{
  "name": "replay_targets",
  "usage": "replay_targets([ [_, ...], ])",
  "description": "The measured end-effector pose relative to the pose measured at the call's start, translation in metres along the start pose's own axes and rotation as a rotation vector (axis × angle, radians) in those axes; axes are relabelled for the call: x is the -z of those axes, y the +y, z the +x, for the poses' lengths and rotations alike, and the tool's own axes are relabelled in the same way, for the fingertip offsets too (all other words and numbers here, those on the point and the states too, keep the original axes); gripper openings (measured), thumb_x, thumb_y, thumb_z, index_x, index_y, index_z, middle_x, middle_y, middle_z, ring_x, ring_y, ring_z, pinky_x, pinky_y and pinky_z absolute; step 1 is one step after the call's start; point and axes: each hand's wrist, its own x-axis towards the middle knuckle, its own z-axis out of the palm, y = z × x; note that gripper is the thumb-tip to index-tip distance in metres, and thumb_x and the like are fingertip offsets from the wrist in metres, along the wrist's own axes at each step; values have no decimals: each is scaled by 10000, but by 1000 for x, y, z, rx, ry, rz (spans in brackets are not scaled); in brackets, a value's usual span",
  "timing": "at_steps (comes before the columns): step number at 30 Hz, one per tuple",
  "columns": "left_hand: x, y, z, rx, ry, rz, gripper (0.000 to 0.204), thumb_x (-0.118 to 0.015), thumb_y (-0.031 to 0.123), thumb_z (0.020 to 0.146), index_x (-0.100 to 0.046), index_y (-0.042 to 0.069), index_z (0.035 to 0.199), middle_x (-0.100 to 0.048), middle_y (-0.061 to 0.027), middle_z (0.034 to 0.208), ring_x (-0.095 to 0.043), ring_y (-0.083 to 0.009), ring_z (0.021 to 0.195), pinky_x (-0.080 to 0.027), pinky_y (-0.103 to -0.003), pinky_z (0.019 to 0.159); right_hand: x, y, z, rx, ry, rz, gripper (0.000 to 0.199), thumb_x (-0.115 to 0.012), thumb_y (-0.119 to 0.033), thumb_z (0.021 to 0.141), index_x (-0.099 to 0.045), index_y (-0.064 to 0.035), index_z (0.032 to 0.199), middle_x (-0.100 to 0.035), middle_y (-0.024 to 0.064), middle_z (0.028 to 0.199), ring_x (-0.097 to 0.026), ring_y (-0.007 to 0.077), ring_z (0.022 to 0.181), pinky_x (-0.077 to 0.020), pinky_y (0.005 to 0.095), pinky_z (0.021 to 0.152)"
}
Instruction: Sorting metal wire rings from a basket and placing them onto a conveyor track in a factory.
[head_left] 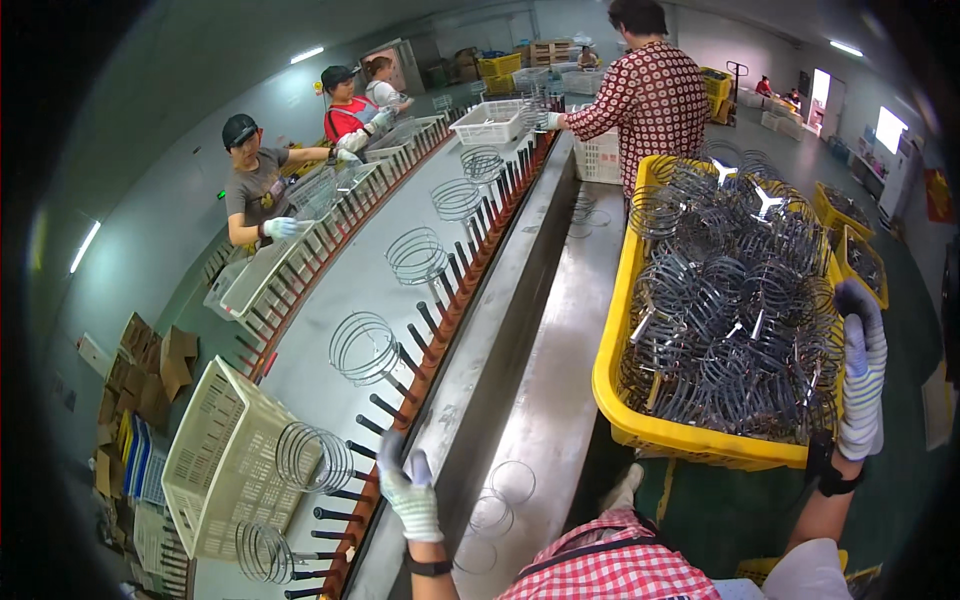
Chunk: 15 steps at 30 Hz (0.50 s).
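Closest in, the left hand point(410, 492) in its knit work glove rests on the near rail of the long conveyor point(400, 215), fingers curled loosely at the row of dark pegs point(400, 362); this grip holds nothing that I can see. Just left of it and a little beyond stands a wire coil ring point(312, 457) on the belt, with its round face turned along the line. The right hand point(862, 372) is well apart on the other side, raised at the far right edge of the yellow crate point(640, 425), palm side toward the heap, fingers spread and empty. The tangled wire rings point(735, 300) lie to the left of that hand, inside the crate, so the right hand is much the nearer to them. Farther up the belt more coils stand spaced out, white baskets point(490, 122) beyond, and other workers line both sides.
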Motion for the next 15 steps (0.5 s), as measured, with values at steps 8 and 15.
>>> replay_targets([
  [8, -2, 45, 120, -478, 184, 638, 453, -705, 141, 678, -576, 95, 1110, -572, -125, 1090, -507, -327, 1083, -359, -453, 972, -40, -21, -14, -46, -94, 114, 376, -545, -219, 915, -514, -12, 1228, -561, 77, 1183, -505, 163, 1120, -343, 298, 998],
  [15, 35, 26, 117, -548, 122, 856, 186, -707, 140, 657, -619, 133, 821, -621, -32, 843, -561, -228, 980, -325, -478, 1014, -20, 1, -23, -138, -52, 252, 363, -510, -213, 934, -504, -14, 1238, -550, 80, 1207, -506, 183, 1133, -349, 319, 1015],
])
